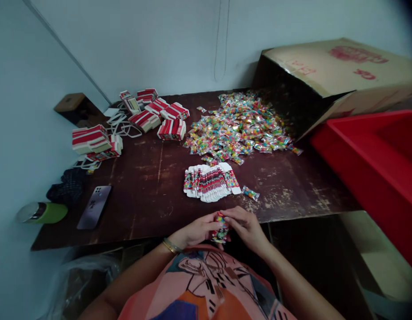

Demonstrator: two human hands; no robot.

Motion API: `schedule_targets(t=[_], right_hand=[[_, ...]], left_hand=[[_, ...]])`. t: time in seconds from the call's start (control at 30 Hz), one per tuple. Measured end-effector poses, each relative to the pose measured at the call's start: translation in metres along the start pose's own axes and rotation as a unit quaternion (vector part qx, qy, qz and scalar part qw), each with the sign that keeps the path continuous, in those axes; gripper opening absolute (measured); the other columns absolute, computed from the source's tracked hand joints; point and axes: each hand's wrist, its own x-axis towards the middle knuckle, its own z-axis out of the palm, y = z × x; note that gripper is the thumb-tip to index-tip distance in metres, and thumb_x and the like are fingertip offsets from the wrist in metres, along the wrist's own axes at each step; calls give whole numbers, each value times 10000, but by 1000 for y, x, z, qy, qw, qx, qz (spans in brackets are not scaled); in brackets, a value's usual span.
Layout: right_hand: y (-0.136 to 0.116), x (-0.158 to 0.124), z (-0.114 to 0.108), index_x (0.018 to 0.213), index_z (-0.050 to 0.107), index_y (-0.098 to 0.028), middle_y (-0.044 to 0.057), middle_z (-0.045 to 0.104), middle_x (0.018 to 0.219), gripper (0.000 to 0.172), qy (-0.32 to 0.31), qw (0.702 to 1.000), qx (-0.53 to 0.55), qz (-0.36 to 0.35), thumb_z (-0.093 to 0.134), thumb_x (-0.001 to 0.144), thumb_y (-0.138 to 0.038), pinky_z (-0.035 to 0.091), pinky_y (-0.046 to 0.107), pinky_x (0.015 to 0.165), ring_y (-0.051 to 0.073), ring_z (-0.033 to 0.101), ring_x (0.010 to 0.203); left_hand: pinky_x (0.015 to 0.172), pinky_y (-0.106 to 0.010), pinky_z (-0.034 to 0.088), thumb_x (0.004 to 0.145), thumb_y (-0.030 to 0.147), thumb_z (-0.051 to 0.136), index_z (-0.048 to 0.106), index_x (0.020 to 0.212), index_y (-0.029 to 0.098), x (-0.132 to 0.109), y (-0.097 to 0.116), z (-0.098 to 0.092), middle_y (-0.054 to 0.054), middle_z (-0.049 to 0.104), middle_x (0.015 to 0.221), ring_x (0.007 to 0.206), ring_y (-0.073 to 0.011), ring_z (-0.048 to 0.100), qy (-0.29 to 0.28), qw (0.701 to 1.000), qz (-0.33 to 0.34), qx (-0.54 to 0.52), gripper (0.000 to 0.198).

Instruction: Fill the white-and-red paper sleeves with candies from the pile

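- Reference: the carton (pixel 219 236) is the clock centre; 12 o'clock points away from the person. The carton is upheld just off the near edge of the bench (pixel 142 186), in front of the torso, likely for close control.
- Left hand (pixel 201 229): grips the carton from 9 o'clock, thumb across its face, apparently as the steadying support.
- Right hand (pixel 244 222): fingertips closed on the carton's upper end, which suggests fine handling there. Contents cannot be told.
- Blanks (pixel 212 183): fanned flat at 12 o'clock, overlapping, presumably for single pick-up.
- Loose packet (pixel 250 193): at 1 o'clock, beside the blanks.
- Pile (pixel 239 129): packets spread at 12 o'clock beyond the blanks, probably for easy reach.
- Bundles (pixel 172 129): stacked at 11 o'clock, apparently as reserve.
- Phone (pixel 94 207): at 9 o'clock, seemingly kept aside.
- Bin (pixel 366 164): at 2 o'clock.
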Motion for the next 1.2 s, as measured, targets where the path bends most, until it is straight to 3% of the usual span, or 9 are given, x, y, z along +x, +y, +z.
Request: schedule_targets(t=[0.13, 0.23, 0.4, 0.53, 0.7, 0.8, 0.93, 1.03, 1.2], right_hand=[[-3, -16, -70, 842, 711, -213, 53, 691, 891, 278, -61, 989, -113, 71, 497, 925, -369, 463, 342, 819, 202, 605, 855], [12, -12, -90, 859, 704, -225, 65, 670, 1022, 261, -56, 976, -202, 63, 509, 913, -389, 434, 381, 920, 224, 595, 972], [64, 47, -53, 1297, 525, -234, 116, 542, 1330, 461, -8, 950, -306, -62, 611, 850, -309, 370, 479, 1007, 290, 445, 1250], [81, 84, -46, 1138, 643, -259, 73, 693, 1109, 262, -11, 935, -333, -122, 547, 896, -223, 356, 472, 996, 236, 587, 1085], [37, 47, -24, 1027, 657, -230, 54, 711, 1008, 187, 57, 938, -289, -183, 505, 921, -207, 384, 418, 945, 183, 616, 928], [4, 12, 10, 1025, 639, -250, 11, 703, 1008, 153, -34, 938, -238, -248, 567, 890, -247, 350, 419, 1001, 183, 583, 998], [-7, 3, 28, 1188, 573, -253, 53, 632, 1176, 319, 18, 950, -232, -207, 591, 870, -267, 341, 465, 1021, 232, 496, 1139], [0, 16, 24, 1116, 611, -254, 77, 559, 1273, 253, 75, 955, -241, -155, 570, 869, -219, 368, 495, 993, 270, 429, 1207], [4, 21, 27, 1004, 618, -237, 69, 472, 1369, 162, 47, 965, -214, -147, 590, 846, -218, 380, 486, 1009, 279, 351, 1284]], left_hand=[[877, -352, 448, 794, 261, 642, 522, 1231, 231, 2, 8, -7, -90, 523, 1225, 1109, -219, 515, 1, 993, 15, 119, 454], [875, -345, 437, 823, 288, 598, 546, 1198, 214, 4, 6, -15, -84, 552, 1169, 1052, -206, 545, 40, 989, 18, 142, 385], [824, -328, 450, 835, 315, 575, 560, 1160, 182, 9, -3, -10, -92, 590, 1109, 969, -192, 584, 52, 990, 12, 129, 352], [789, -327, 456, 814, 322, 606, 587, 1127, 175, 1, -7, -6, -85, 608, 1061, 922, -192, 596, 62, 989, 1, 136, 346], [902, -392, 429, 831, 445, 568, 563, 1207, 185, -4, -1, -13, -130, 595, 1192, 1076, -247, 564, 70, 994, 83, -14, 457], [861, -351, 449, 784, 364, 622, 617, 1118, 139, 5, 5, -14, -130, 649, 1105, 1000, -231, 598, 115, 979, 128, -114, 402], [668, -269, 465, 632, 164, 694, 652, 903, 106, 15, 5, -6, -41, 681, 741, 648, -145, 613, 204, 973, 71, -84, 280], [611, -265, 467, 593, 148, 701, 627, 857, 124, 14, -1, 5, -3, 653, 640, 561, -133, 599, 195, 980, 31, -30, 275], [532, -246, 449, 638, 214, 666, 611, 867, 115, 8, -1, 12, -8, 631, 560, 505, -132, 586, 167, 986, -9, 1, 256]])
